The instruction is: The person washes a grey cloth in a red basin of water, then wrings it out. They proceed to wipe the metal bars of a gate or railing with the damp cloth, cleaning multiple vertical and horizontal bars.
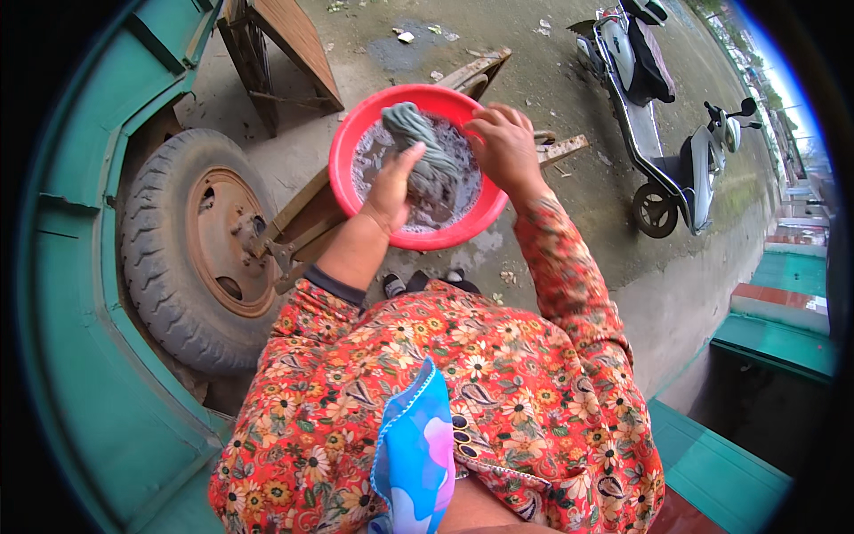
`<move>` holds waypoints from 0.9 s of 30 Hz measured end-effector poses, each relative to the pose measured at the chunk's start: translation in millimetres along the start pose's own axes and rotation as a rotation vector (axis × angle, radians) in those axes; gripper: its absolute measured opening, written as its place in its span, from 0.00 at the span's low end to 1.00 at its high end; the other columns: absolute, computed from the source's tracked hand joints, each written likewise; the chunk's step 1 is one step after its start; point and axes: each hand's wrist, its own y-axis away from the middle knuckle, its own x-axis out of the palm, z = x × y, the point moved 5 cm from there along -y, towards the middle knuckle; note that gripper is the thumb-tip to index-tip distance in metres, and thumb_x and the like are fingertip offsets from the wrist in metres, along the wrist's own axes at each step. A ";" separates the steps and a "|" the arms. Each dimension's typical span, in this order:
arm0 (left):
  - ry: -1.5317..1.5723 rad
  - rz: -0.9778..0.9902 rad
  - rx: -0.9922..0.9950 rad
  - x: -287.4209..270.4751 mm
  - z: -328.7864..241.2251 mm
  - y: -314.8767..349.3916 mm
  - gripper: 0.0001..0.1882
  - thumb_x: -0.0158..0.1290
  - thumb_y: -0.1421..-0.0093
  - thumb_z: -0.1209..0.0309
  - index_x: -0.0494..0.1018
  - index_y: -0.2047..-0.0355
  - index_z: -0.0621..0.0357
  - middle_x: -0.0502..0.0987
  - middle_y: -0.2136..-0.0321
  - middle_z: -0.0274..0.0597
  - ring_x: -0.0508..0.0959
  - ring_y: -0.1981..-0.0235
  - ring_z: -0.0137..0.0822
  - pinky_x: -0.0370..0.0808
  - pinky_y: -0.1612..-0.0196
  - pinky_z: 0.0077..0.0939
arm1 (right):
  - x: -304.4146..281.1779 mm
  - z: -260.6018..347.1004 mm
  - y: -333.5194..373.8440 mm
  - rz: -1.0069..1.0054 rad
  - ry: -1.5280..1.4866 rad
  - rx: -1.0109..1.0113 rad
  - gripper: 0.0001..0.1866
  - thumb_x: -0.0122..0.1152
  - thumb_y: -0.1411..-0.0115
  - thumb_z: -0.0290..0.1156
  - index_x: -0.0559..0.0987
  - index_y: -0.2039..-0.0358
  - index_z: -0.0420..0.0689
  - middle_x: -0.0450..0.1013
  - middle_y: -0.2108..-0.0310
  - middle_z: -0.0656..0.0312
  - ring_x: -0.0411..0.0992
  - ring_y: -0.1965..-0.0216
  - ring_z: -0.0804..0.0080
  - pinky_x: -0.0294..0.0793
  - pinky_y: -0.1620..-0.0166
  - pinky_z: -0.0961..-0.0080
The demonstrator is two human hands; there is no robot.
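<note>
A red plastic basin [341, 142] holds murky, sudsy water. From its middle up to the far rim lies a bunched grey-green cloth [414, 133], wet and twisted in thick folds. My left hand [393, 189] grips the cloth from its left side, thumb on top and the other fingers hidden beneath it. Over the basin's right rim is my right hand [509, 147], its fingers curled and pressed together. Whatever they may hold is hidden. Both forearms are in floral sleeves, the left one pushed up.
Wooden beams [307, 212] of a stand show under the basin. A large rusty-hubbed tyre [147, 231] and green metal bodywork [67, 294] are on the left. A wooden trestle [294, 44] stands at the far left, a scooter [642, 133] at the far right.
</note>
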 end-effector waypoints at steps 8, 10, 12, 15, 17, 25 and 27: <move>-0.073 0.237 -0.135 79.7 44.8 7.8 0.18 0.49 0.37 0.71 0.65 0.48 0.60 0.75 0.56 0.38 0.76 0.56 0.33 0.74 0.51 0.31 | -14.9 -13.2 108.9 0.230 -1.283 0.608 0.27 0.58 0.35 0.35 0.63 0.40 0.39 0.71 0.51 0.59 0.69 0.52 0.76 0.70 0.48 0.75; -0.178 0.196 -0.204 94.2 66.2 5.7 0.20 0.50 0.39 0.74 0.63 0.46 0.59 0.75 0.55 0.39 0.76 0.55 0.34 0.74 0.51 0.31 | -26.0 -23.0 143.3 0.120 -1.251 0.711 0.22 0.56 0.34 0.34 0.67 0.43 0.38 0.72 0.54 0.62 0.69 0.54 0.78 0.70 0.49 0.77; -0.236 0.223 -0.298 112.1 89.9 3.5 0.23 0.51 0.41 0.76 0.63 0.44 0.58 0.74 0.54 0.39 0.76 0.53 0.34 0.74 0.51 0.32 | -43.1 -35.8 178.2 0.012 -1.214 0.758 0.18 0.53 0.33 0.34 0.70 0.46 0.38 0.73 0.55 0.64 0.69 0.56 0.80 0.71 0.50 0.79; -0.176 0.476 -0.517 148.9 130.8 10.6 0.26 0.52 0.42 0.73 0.62 0.43 0.57 0.74 0.52 0.39 0.76 0.52 0.35 0.74 0.50 0.34 | -68.4 -58.9 231.6 -0.228 -1.550 0.955 0.15 0.49 0.31 0.34 0.72 0.50 0.38 0.73 0.56 0.64 0.71 0.56 0.80 0.72 0.52 0.79; -0.100 0.637 -0.692 178.6 163.3 14.4 0.30 0.53 0.46 0.70 0.63 0.41 0.60 0.75 0.51 0.42 0.76 0.51 0.36 0.72 0.46 0.39 | -88.5 -71.7 271.5 -0.593 -1.696 1.091 0.16 0.46 0.30 0.36 0.72 0.50 0.38 0.74 0.55 0.61 0.73 0.55 0.74 0.74 0.50 0.75; 0.028 0.622 -1.029 266.9 305.1 27.7 0.33 0.45 0.52 0.75 0.62 0.43 0.72 0.72 0.48 0.56 0.73 0.46 0.50 0.68 0.40 0.44 | -164.2 -112.8 411.0 -1.205 -1.869 1.158 0.22 0.44 0.30 0.46 0.76 0.51 0.41 0.77 0.54 0.57 0.75 0.53 0.63 0.73 0.46 0.65; 0.167 0.788 -1.189 296.1 330.8 49.2 0.35 0.48 0.50 0.68 0.61 0.42 0.72 0.70 0.45 0.59 0.72 0.45 0.52 0.67 0.38 0.46 | -193.3 -114.7 444.2 -1.249 -1.889 1.114 0.24 0.45 0.31 0.49 0.76 0.51 0.41 0.77 0.54 0.57 0.75 0.53 0.63 0.73 0.46 0.65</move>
